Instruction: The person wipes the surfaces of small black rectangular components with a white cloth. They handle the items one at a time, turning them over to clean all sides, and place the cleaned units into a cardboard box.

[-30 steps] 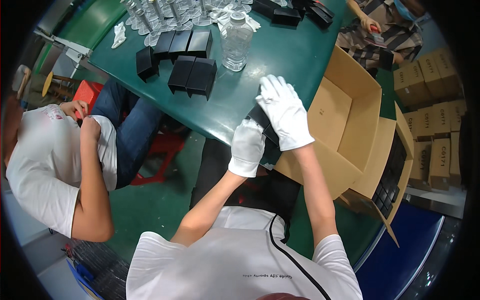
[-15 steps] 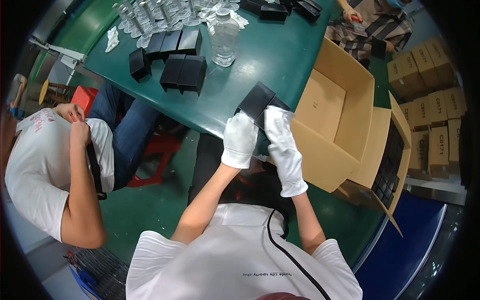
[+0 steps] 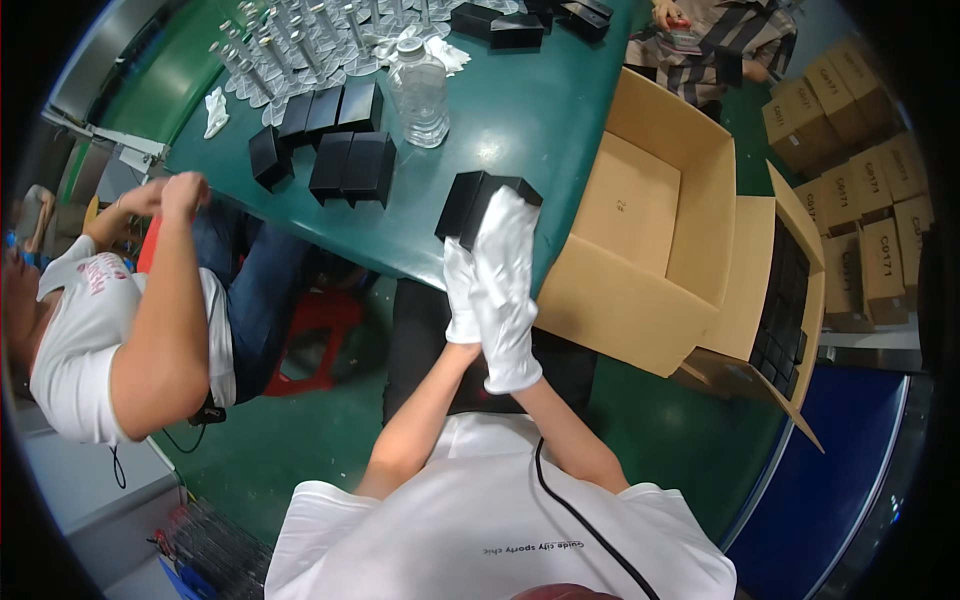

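Observation:
By the near edge of the green table (image 3: 480, 130), two black box-shaped pieces (image 3: 462, 207) sit side by side, or one piece in two parts; I cannot tell which. My right hand (image 3: 504, 270), in a white glove, lies over the right-hand part with its fingers closed along it. Below the left part, my gloved left hand (image 3: 459, 290) holds its near end, its fingertips hidden by the piece and the other hand. Several more black boxes (image 3: 340, 165) stand farther left on the table, next to a clear plastic bottle (image 3: 420, 100).
An open cardboard carton (image 3: 625, 330) adjoins the table on the right; beside it another carton holds rows of black boxes (image 3: 780, 310). Metal posts on clear discs (image 3: 300, 50) crowd the far left. A person (image 3: 120, 330) sits at left, another (image 3: 710, 50) at far right. Cartons (image 3: 840, 110) are stacked behind.
Both hands and the black piece have moved left, and my hands have come together. A second black face now shows beside the first. The person at left has raised their hands.

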`<state>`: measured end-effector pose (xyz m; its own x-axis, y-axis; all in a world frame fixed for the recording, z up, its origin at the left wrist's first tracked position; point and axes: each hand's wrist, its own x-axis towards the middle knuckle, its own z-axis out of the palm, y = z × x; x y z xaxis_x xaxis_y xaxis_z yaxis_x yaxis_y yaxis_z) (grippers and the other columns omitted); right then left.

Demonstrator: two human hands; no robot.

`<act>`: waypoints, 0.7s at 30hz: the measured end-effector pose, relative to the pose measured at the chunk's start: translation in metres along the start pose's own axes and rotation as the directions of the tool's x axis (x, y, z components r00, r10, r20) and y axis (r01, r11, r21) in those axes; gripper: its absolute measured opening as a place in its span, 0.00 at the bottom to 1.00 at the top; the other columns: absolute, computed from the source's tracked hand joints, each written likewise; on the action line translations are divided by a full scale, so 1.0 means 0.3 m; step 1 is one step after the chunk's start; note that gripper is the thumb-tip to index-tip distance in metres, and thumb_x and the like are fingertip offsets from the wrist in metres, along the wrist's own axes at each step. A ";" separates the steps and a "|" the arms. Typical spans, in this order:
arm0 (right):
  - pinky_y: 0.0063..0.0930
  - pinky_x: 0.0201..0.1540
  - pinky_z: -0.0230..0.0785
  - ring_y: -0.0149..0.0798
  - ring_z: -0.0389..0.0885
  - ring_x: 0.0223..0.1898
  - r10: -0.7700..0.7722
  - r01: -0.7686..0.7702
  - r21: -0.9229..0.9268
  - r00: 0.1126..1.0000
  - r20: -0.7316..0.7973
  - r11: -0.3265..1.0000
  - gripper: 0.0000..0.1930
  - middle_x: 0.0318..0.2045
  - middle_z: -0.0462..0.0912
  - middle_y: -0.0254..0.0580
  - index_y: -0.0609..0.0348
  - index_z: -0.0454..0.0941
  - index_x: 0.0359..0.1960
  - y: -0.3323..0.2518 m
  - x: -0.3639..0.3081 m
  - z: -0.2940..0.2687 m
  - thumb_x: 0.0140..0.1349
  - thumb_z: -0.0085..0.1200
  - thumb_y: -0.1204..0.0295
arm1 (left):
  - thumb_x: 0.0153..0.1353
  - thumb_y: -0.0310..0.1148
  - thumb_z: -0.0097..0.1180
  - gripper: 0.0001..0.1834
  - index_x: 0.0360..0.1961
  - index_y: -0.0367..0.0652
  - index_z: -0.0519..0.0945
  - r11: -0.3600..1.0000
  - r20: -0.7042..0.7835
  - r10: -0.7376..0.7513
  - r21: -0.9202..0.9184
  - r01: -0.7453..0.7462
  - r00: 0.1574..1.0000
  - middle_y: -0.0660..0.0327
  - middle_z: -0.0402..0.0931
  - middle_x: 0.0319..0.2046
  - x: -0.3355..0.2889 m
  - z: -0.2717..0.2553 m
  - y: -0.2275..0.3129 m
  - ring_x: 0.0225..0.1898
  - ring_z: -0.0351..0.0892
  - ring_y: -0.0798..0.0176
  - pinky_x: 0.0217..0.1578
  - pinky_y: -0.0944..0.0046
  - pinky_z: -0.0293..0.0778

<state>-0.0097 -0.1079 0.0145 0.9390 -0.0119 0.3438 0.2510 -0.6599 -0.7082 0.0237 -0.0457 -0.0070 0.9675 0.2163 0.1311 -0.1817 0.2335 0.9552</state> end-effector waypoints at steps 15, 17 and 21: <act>0.35 0.64 0.62 0.44 0.71 0.63 0.082 -0.131 0.278 0.980 0.182 0.951 0.17 0.58 0.77 0.51 0.63 0.78 0.53 -0.070 0.106 -0.376 0.66 0.49 0.70 | 0.64 0.33 0.56 0.21 0.57 0.38 0.74 0.953 0.199 -0.289 0.149 0.263 0.936 0.60 0.79 0.46 -0.007 -0.144 0.079 0.46 0.78 0.65 0.49 0.65 0.72; 0.36 0.69 0.54 0.47 0.67 0.66 -0.240 0.207 0.236 0.963 0.123 0.950 0.17 0.61 0.74 0.47 0.57 0.78 0.54 -0.098 0.170 -0.366 0.62 0.52 0.74 | 0.64 0.33 0.56 0.22 0.58 0.38 0.73 0.944 0.228 -0.318 0.173 0.283 0.920 0.59 0.78 0.49 -0.024 -0.132 0.145 0.48 0.77 0.64 0.51 0.64 0.72; 0.37 0.71 0.51 0.49 0.64 0.68 -0.274 0.161 0.368 0.921 0.278 0.916 0.19 0.66 0.69 0.45 0.55 0.74 0.59 -0.081 0.204 -0.377 0.66 0.49 0.72 | 0.66 0.33 0.53 0.20 0.58 0.39 0.73 0.902 0.194 -0.431 0.057 0.429 0.881 0.61 0.78 0.49 -0.076 -0.173 0.183 0.49 0.77 0.67 0.50 0.66 0.73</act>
<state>0.0150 -0.1776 0.1224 0.8613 0.3787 0.3389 0.4677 -0.3299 -0.8200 -0.0176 0.0114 0.0287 0.9650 -0.0936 -0.2449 0.2609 0.2494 0.9326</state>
